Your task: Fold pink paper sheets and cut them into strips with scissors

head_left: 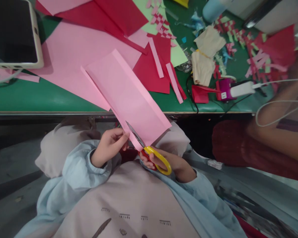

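A folded pink paper sheet [129, 89] slants from the table down toward my lap, with creased flaps along its long sides. My left hand [111, 143] pinches the lower left edge of this sheet between thumb and fingers. In my right hand [154, 160] are scissors with one yellow and one red handle [165, 165]. Their blades lie at the sheet's lower end, beside the narrow left flap, pointing up and left. The fingers of my right hand are partly hidden by the handles.
The green table [64, 99] carries large pink and red sheets, loose strips [156, 58], a phone [12, 33] at the left and a purple plug adapter [227, 89] with cables. Another person's arm [275, 115] reaches in at the right.
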`<state>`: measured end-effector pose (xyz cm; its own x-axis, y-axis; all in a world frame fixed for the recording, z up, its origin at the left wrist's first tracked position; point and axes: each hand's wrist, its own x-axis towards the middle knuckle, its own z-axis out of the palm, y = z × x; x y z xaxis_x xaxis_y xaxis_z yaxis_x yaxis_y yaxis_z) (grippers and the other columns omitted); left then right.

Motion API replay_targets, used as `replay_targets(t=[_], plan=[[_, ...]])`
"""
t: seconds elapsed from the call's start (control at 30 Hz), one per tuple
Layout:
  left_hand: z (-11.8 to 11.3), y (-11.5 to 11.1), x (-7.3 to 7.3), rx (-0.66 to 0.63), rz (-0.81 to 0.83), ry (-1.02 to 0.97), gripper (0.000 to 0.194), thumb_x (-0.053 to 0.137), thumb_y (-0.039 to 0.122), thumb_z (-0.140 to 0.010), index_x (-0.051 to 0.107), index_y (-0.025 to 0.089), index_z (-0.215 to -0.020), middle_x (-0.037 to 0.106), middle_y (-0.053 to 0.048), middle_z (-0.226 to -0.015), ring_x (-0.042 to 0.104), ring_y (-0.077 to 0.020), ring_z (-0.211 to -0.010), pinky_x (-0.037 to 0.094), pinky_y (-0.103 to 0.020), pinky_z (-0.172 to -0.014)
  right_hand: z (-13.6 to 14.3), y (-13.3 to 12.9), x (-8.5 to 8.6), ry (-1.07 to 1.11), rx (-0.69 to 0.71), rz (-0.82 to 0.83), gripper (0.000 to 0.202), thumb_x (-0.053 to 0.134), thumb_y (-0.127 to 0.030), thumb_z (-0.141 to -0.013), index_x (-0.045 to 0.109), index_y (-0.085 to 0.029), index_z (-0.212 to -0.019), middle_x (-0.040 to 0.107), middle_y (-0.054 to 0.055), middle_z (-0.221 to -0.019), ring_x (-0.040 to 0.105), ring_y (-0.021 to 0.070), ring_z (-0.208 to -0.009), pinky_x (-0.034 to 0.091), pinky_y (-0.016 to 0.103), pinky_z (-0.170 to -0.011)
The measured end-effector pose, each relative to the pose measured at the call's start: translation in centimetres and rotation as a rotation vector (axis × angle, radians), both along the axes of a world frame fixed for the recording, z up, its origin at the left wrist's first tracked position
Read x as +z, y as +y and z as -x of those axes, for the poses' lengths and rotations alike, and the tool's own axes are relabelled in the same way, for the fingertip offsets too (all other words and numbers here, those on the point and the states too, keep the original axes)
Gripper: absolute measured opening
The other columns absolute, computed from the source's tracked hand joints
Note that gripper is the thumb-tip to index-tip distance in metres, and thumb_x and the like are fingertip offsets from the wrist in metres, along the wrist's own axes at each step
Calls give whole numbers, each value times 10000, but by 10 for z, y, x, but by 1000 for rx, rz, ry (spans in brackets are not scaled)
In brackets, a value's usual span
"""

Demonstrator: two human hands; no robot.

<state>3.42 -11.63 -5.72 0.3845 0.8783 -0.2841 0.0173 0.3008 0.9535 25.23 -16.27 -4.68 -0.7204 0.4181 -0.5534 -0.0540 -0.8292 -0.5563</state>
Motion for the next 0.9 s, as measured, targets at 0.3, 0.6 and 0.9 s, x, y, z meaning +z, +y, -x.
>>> replay_targets(t=[0.3,0.6,0.9], plan=[[0,0,0,2,-2,3,440,543,447,-887,567,148,-565,540,10,-443,389,-48,-344,283,-177,-341,1,2,1,24,14,23,461,621,-610,-808,439,-189,-859,373,-47,-705,332,76,-590,263,246,-533],[0,0,1,-17,1,4,453,542,459,-886,571,145,-561,543,7,-438,382,-45,-340,271,-180,-342,3,2,5,-18,16,-27,475,628,-620,-793,429,-191,-837,343,-62,-674,311,69,-554,263,241,-499],[0,3,-1,41,33,77,357,605,405,-839,594,151,-588,559,14,-451,429,-62,-352,324,-179,-356,-8,-6,-5,-108,45,-142,316,582,-480,-886,445,-205,-960,398,-29,-800,338,80,-627,291,231,-527]])
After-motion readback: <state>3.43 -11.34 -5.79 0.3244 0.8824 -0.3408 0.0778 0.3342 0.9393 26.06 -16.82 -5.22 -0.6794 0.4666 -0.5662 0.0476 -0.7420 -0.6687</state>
